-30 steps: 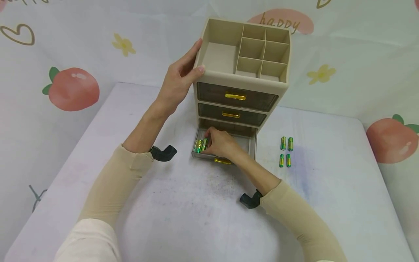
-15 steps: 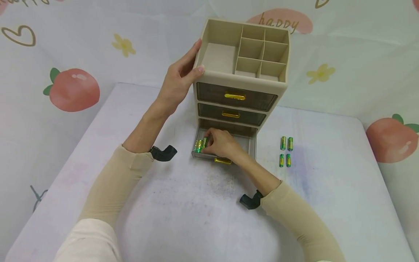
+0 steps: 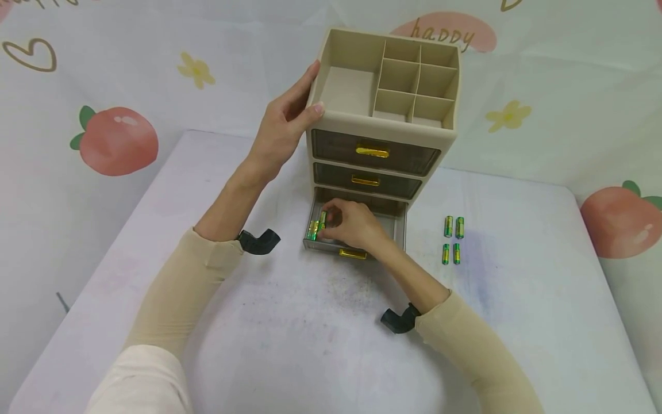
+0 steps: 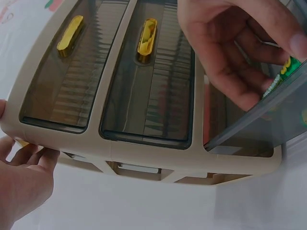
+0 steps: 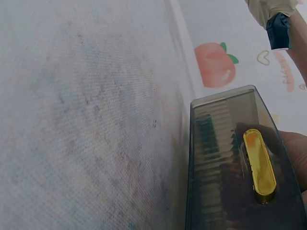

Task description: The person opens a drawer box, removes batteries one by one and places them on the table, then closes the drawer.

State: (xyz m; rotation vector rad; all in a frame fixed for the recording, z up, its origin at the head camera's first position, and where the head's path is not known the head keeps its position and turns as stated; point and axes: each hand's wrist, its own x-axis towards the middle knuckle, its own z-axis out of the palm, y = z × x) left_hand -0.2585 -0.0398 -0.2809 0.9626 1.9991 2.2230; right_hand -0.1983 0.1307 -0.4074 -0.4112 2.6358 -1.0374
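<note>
A beige desktop drawer organizer (image 3: pixel 383 127) stands at the back, its bottom drawer (image 3: pixel 380 227) pulled out. My left hand (image 3: pixel 281 129) grips the organizer's upper left side, thumb on the front top rim. Inside the drawer, my right hand (image 3: pixel 354 225) has its thumb and fingertips at the two ends of a green and yellow battery (image 3: pixel 323 219). Other batteries (image 3: pixel 312 230) stand beside it along the drawer's left wall. In the left wrist view, the curled fingers and thumb of the right hand (image 4: pixel 240 52) surround a battery (image 4: pixel 288 72), partly hidden behind the drawer front.
Several batteries (image 3: pixel 448 226) lie in two short rows on the table, right of the organizer. Two upper drawers (image 3: pixel 376 153) with gold handles are closed. The top tray has one large and several small compartments. A printed cloth (image 3: pixel 248 63) hangs behind.
My right hand has shifted slightly right and its thumb and fingers have spread a little, showing more of the battery between them. The left hand stays on the organizer.
</note>
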